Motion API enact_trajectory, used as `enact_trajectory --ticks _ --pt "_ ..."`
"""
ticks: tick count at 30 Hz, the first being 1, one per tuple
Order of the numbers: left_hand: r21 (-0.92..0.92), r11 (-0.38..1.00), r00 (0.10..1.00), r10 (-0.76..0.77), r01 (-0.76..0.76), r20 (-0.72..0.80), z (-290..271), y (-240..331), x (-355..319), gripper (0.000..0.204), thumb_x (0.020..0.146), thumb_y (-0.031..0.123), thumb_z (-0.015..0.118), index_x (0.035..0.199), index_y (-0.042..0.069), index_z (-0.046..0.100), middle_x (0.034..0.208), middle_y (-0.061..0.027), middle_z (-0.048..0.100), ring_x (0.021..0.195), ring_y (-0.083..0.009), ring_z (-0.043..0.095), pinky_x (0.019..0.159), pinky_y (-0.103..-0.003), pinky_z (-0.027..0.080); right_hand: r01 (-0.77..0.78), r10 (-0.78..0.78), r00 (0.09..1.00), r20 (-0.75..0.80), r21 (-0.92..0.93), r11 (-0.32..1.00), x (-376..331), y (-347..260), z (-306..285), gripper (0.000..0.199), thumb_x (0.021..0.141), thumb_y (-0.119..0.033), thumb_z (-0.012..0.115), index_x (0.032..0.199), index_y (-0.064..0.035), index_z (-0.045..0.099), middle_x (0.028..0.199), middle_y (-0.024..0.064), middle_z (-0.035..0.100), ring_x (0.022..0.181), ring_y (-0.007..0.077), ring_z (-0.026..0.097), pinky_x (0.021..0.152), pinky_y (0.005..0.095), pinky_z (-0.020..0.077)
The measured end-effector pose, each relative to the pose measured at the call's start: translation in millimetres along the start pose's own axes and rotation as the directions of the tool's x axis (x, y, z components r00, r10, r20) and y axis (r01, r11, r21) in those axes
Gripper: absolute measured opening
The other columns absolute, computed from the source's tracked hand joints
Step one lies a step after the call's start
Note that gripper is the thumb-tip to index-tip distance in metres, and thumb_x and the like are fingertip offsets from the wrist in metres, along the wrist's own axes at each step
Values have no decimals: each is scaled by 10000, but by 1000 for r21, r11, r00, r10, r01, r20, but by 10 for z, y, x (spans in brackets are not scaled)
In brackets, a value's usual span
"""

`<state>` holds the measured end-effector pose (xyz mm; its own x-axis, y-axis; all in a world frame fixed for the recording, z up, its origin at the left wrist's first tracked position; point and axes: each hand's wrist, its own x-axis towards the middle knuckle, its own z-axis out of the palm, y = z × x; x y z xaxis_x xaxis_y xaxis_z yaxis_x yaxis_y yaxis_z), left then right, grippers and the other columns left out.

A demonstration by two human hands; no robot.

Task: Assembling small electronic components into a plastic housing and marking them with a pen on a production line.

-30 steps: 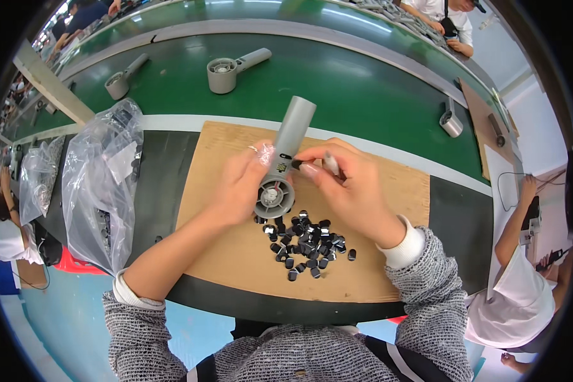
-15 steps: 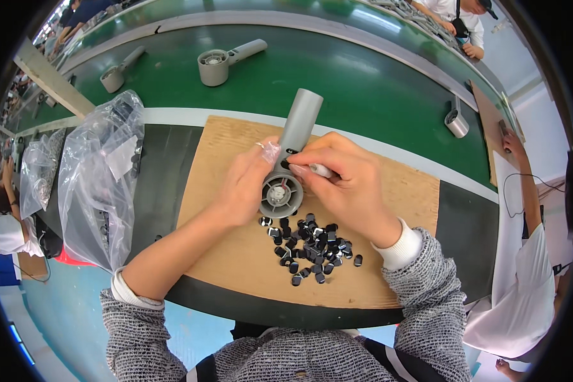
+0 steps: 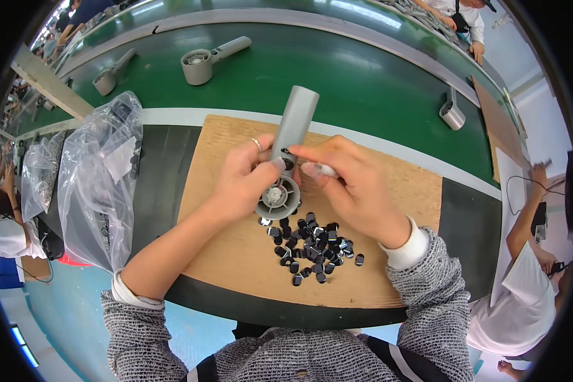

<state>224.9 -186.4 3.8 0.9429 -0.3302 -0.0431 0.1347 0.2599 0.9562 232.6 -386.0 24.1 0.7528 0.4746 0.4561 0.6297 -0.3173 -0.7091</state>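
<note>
Your left hand (image 3: 245, 181) is gripping the grey plastic housing (image 3: 285, 159) over the brown board (image 3: 388, 254). Your right hand (image 3: 350, 188) is pinching a small black part at its stem. Glossy black caps (image 3: 309, 245) are lying heaped just below; crinkled clear bags (image 3: 99, 175) are standing left.

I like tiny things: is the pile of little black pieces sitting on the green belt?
No, the little black pieces lie on the brown cardboard sheet.

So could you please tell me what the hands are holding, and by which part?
The left hand grips the grey handheld housing at its round head. The right hand pinches a slim white tool against the neck.
</note>
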Motion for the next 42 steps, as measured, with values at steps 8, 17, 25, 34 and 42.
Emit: enact_trajectory --ticks 8,17,25,34,42 --pt "175 984 1000 30 -29 -3 27 15 -40 328 845 89 471 1135 -46 548 827 -77 659 739 -111 608 689 -270 499 23 33 996 84 -594 804 -21 -15 -29 147 747 -6 647 783 -25 506 724 126 580 605 323 600 508 397 468" --pt "212 977 1000 12 -10 -10 47 40 -53 314 817 95 494 1083 -52 572 804 -78 658 722 -114 603 667 -279 497 10 119 979 163 -628 778 -13 -64 13 175 707 31 612 850 1 515 772 144 586 661 354 616 547 424 489" --pt "211 976 995 -69 53 70 -1 95 25 289 802 56 513 1049 -76 584 787 -90 661 711 -115 617 635 -272 497 -59 279 928 246 -645 762 -97 -182 57 134 764 16 585 881 30 520 756 201 629 636 358 653 538 417 523" --pt "482 876 984 -94 8 154 -90 177 60 308 777 131 598 1035 -36 622 735 -69 653 672 -104 608 596 -287 478 -74 252 927 279 -521 851 -157 -113 138 165 778 -10 597 912 53 522 749 235 626 648 397 643 546 444 514" --pt "179 978 990 123 -109 -68 -2 -95 24 399 955 280 507 1208 -15 597 927 -128 665 834 -178 620 722 -325 482 -509 424 860 283 424 749 200 -29 59 243 865 -168 710 1002 -10 588 774 -42 521 632 31 472 492 206 373"
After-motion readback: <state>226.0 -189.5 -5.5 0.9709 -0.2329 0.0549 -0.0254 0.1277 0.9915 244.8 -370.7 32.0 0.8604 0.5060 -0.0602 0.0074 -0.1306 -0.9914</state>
